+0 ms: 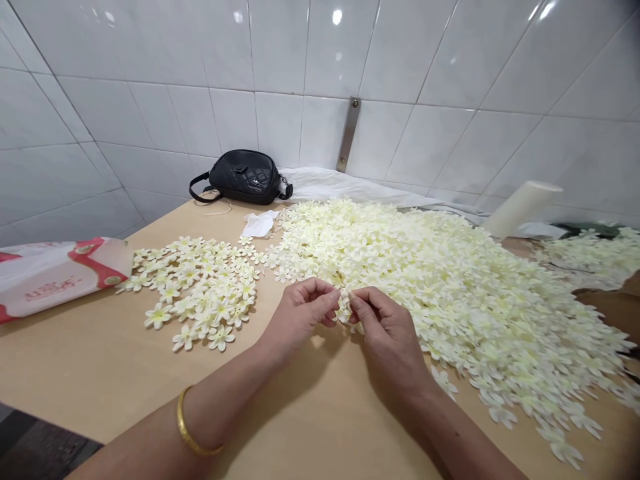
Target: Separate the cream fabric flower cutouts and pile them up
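Note:
My left hand [309,305] is closed in a pinch, thumb against fingertips, at the front edge of a big pile of white-yellow artificial flowers [410,260]. Close beside it, my right hand [383,327] pinches too, its fingertips nearly meeting those of the left. Between both sets of fingertips show the pale petals of a small artificial flower [344,308], mostly covered by the fingers. To the left lies a smaller, flatter group of similar flowers [207,283] with yellow centres. A gold bangle circles my left wrist.
A red-and-white plastic bag [60,277] lies at the left on the wooden table [100,373]. At the back are a black quilted bag [245,177], a crumpled white tissue [260,224] and white sheeting [320,183]. A white roll [523,208] leans behind the pile, before the tiled wall.

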The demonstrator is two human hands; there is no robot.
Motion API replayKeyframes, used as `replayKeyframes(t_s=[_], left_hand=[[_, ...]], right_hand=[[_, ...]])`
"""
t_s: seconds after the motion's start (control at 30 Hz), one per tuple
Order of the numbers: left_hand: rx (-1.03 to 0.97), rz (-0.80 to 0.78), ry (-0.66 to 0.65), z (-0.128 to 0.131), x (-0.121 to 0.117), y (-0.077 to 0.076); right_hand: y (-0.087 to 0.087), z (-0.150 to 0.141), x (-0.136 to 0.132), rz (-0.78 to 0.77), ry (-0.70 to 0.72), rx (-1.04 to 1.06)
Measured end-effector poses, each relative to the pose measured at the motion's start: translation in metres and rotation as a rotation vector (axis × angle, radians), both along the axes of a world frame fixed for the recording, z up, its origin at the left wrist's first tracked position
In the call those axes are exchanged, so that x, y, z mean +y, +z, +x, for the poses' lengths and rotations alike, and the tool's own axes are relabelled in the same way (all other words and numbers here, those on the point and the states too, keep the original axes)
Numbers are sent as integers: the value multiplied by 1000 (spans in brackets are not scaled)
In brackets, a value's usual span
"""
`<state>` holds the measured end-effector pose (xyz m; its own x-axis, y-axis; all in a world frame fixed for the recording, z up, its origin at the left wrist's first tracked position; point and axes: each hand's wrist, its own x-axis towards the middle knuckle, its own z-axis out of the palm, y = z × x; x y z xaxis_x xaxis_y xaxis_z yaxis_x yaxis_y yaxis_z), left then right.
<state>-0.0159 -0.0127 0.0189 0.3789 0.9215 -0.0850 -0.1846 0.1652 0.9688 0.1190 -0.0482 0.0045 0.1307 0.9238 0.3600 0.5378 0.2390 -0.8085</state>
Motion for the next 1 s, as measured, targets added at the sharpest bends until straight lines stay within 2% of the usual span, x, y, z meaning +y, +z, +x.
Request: replayKeyframes(t_s=[0.3,0.53,0.73,0.87,1.0], left_hand=[[76,-16,6,0,2,-4],[7,-61,6,1,2,-8],[-57,-83,-65,0,3,-9],[-128,-124,-134,0,5,-13],[-198,-137,-144,0,7,-15]], right_hand=[[-3,-4,-1,166,74,-309],[-6,-3,1,223,55,-438],[-6,-2,3,205,27,-396],[-2,-2,1,73,-6,-257],[0,-1,0,-39,-2,-89]])
